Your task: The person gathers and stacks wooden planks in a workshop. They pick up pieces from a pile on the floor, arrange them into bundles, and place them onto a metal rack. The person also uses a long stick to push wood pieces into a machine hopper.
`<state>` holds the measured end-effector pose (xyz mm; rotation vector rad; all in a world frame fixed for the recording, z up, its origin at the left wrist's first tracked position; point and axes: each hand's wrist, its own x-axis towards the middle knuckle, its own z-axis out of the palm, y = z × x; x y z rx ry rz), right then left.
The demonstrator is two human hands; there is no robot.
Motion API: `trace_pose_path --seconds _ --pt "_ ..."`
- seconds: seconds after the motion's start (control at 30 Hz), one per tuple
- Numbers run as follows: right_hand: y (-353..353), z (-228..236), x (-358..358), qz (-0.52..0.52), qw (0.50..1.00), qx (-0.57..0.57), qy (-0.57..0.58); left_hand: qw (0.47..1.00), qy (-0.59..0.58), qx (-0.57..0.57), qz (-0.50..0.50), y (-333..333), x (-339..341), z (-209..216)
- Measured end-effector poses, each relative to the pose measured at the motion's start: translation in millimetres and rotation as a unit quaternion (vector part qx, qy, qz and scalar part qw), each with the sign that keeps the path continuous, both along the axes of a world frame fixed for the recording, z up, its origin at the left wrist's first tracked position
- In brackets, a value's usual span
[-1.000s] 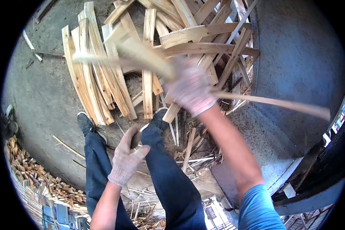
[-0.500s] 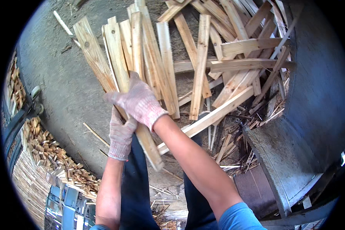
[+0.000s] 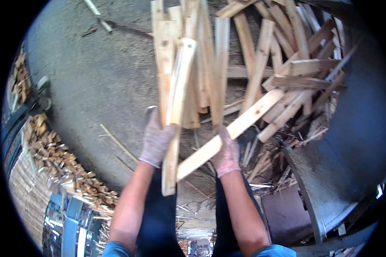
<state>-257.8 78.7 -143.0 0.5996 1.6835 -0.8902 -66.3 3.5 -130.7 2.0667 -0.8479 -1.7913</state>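
Observation:
My left hand [image 3: 155,141], in a pale knitted work glove, is closed around a long wooden plank [image 3: 179,90] that stands near upright, its lower end above my thighs. Other upright planks [image 3: 165,55] sit close behind it, and whether this hand also grips one of them I cannot tell. My right hand [image 3: 225,154], gloved the same way, grips a second plank [image 3: 246,118] that slants from lower left to upper right. Its lower end sits beside the left plank's foot. The fingers on the far side of the right-hand plank are partly hidden.
A loose heap of planks [image 3: 304,68] lies at the far right, against a dark metal sheet [image 3: 356,128]. Stacked short wood pieces [image 3: 60,156] line the left side. A thin stick [image 3: 118,142] lies on the dusty floor [image 3: 94,85], with splinters around my legs.
My right hand has left the left-hand plank, moved right and taken hold of the slanting plank. My left hand has shifted right and up with its plank. The view has swung left.

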Motion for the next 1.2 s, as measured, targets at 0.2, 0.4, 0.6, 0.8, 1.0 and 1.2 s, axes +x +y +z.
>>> trace_pose_path --seconds 0.2,0.4,0.6,0.8,1.0,1.2 --pt "-31.2 36.3 -1.8 0.117 0.973 0.019 0.200 0.981 -0.187 -0.059 -0.003 -14.5 12.1 6.0" --pt "-94.5 25.0 -43.7 0.419 0.884 -0.072 0.196 0.954 -0.277 -0.115 0.004 -37.9 108.1 -35.3" --pt "-154.4 -66.8 -73.5 0.593 0.692 -0.063 0.408 0.915 -0.370 -0.040 -0.157 -54.6 146.2 -81.8" --pt "-140.6 -95.8 -127.2 0.590 0.651 0.153 0.453 0.938 -0.248 -0.122 -0.210 -28.5 47.2 -121.0" --pt "-130.7 -134.0 -100.4 0.606 0.694 0.121 0.369 0.962 -0.235 -0.016 -0.141 -70.9 -36.8 -139.9" --pt "-106.1 -93.0 -69.0 0.698 0.649 -0.052 0.300 0.952 -0.191 -0.094 -0.219 -50.4 -21.9 -129.7"
